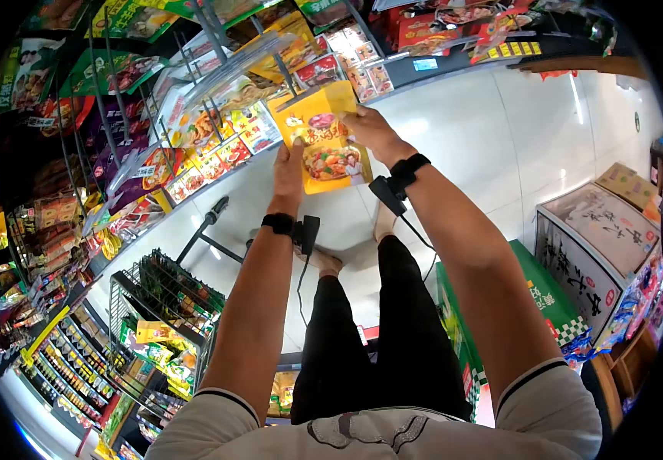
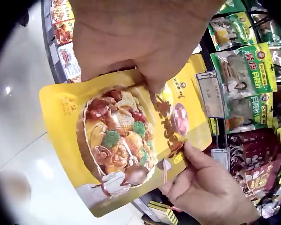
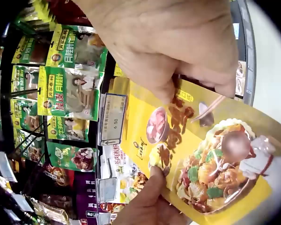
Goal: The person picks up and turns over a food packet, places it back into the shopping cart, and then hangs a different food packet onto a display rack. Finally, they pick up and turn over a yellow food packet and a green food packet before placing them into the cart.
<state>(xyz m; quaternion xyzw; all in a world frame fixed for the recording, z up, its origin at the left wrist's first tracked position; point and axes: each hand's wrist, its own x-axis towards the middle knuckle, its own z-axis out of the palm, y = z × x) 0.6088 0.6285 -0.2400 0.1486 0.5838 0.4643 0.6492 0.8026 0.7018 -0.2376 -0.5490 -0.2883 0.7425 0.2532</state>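
Note:
A flat yellow food packet [image 1: 320, 126], printed with a bowl of stewed meat and vegetables, is held upright by both hands in front of the shelf. My left hand [image 1: 288, 175] grips its left edge, thumb on the front. My right hand [image 1: 376, 136] pinches the opposite edge near the top. In the left wrist view the packet [image 2: 65, 108] faces the camera, with the right hand [image 2: 210, 190] at its far edge. The right wrist view shows the left hand [image 3: 147, 208] pinching the packet [image 3: 140, 103] from below. The fingers behind the packet are hidden.
Racks of hanging packets [image 1: 121, 73] with metal hooks and price tags [image 3: 113, 119] curve round the front and left. A wire shopping cart [image 1: 167, 337] with goods stands at the lower left. White boxes [image 1: 600, 230] and a green carton [image 1: 538, 299] stand at the right.

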